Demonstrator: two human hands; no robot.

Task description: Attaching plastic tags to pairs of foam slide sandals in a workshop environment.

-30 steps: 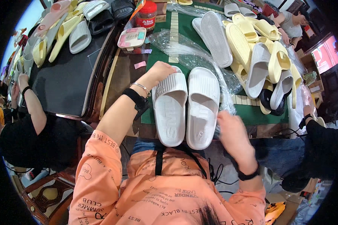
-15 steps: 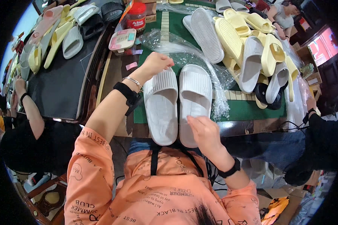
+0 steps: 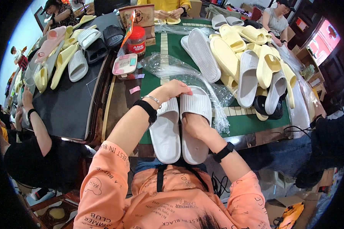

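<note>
A pair of light grey slippers lies side by side at the table's near edge, heels toward me: the left slipper [image 3: 164, 141] and the right slipper [image 3: 195, 152]. My left hand [image 3: 175, 89] reaches over their toe ends, fingers drawn together by the right slipper's strap; whatever is between the fingertips is too small to make out. Under that strap goes my right hand [image 3: 196, 125], its fingers hidden inside the slipper. Just right of the pair hangs a bundle of thin clear plastic strands [image 3: 220, 120], spilling from a clear plastic bag [image 3: 172, 61].
Yellow slippers [image 3: 223, 57] and grey ones are heaped at the right. A red-lidded jar [image 3: 136, 42] and a small white box [image 3: 124, 65] stand left of the green mat [image 3: 151, 89]. More slippers lie on the black table [image 3: 61, 110]. Several co-workers sit around.
My right hand has moved from above the right slipper's heel to under its strap. My left hand has shifted from the left slipper's toe to the right one's. The view has tilted up.
</note>
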